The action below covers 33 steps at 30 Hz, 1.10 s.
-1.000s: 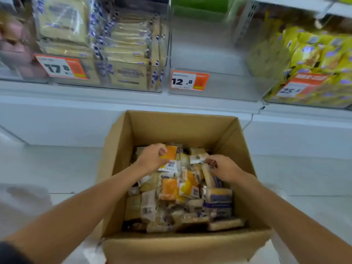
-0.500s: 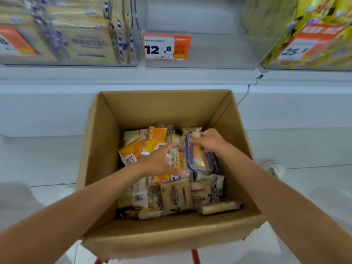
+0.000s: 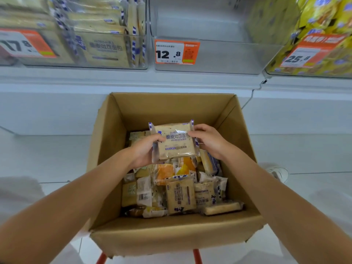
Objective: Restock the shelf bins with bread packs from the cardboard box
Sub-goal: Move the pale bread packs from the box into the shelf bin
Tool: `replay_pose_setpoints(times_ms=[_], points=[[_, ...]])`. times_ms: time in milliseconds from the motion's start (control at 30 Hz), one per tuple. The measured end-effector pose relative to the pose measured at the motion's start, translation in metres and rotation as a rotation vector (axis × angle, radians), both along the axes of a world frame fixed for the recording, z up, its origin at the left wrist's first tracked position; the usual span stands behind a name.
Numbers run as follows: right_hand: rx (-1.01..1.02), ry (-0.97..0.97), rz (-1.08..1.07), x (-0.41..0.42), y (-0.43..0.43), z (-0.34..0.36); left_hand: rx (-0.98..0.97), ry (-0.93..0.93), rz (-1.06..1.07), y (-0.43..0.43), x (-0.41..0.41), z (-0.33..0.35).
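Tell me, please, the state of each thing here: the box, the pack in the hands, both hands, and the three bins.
Box: open on top, partly filled with packs.
Pack: held up over the others.
Left hand: grips the pack's left end.
Right hand: grips the pack's right end.
Left bin: stocked with similar packs.
Middle bin: no packs in view inside.
Right bin: filled with yellow packs.

Inspection of my own limbs: left forearm (image 3: 80,199) and right forearm (image 3: 270,189) are bare, extended forward and converging toward the middle. My left hand (image 3: 143,150) grips the left edge of 1 bread pack (image 3: 175,144), thumb across its front. My right hand (image 3: 208,141) grips the right edge, thumb on the front and fingers curled over the upper corner. The 2 hands sit roughly level, apart.
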State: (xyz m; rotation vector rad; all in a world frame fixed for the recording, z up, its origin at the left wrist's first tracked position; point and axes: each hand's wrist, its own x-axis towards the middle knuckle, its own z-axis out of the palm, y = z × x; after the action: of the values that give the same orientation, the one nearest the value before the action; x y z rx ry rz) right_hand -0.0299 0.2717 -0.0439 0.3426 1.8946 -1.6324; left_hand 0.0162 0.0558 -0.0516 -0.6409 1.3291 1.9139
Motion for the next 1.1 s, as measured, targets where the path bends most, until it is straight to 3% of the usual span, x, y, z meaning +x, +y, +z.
replay_pose_setpoints(times_ms=[133,233,367,467,633,767,833,933,1100], points=[[0.087,0.021,0.058,0.008,0.005,-0.020,-0.179,-0.008,0.142,-0.006,-0.001,-0.014],[0.392,0.037,0.498,0.028,0.007,-0.049,-0.319,-0.016,0.237,-0.015,0.003,-0.023],[0.548,-0.070,0.879,0.053,-0.002,-0.081,-0.367,-0.036,0.220,-0.024,0.013,-0.033],[0.476,-0.014,0.770,0.051,0.003,-0.081,-0.401,-0.005,0.200,-0.027,0.014,-0.036],[0.140,0.028,0.224,0.022,0.024,-0.049,-0.450,0.046,0.282,-0.029,0.011,-0.031],[-0.108,-0.028,-0.069,0.005,0.012,-0.027,-0.287,0.034,0.254,-0.025,0.006,-0.015],[-0.029,-0.007,-0.082,0.005,-0.007,-0.024,-0.217,0.065,0.164,-0.018,0.003,-0.004],[0.097,0.024,0.025,0.011,-0.036,-0.013,-0.266,0.187,0.043,-0.015,0.003,0.012],[-0.039,0.036,0.081,0.002,-0.059,0.023,-0.349,0.317,-0.026,-0.053,0.000,0.042]])
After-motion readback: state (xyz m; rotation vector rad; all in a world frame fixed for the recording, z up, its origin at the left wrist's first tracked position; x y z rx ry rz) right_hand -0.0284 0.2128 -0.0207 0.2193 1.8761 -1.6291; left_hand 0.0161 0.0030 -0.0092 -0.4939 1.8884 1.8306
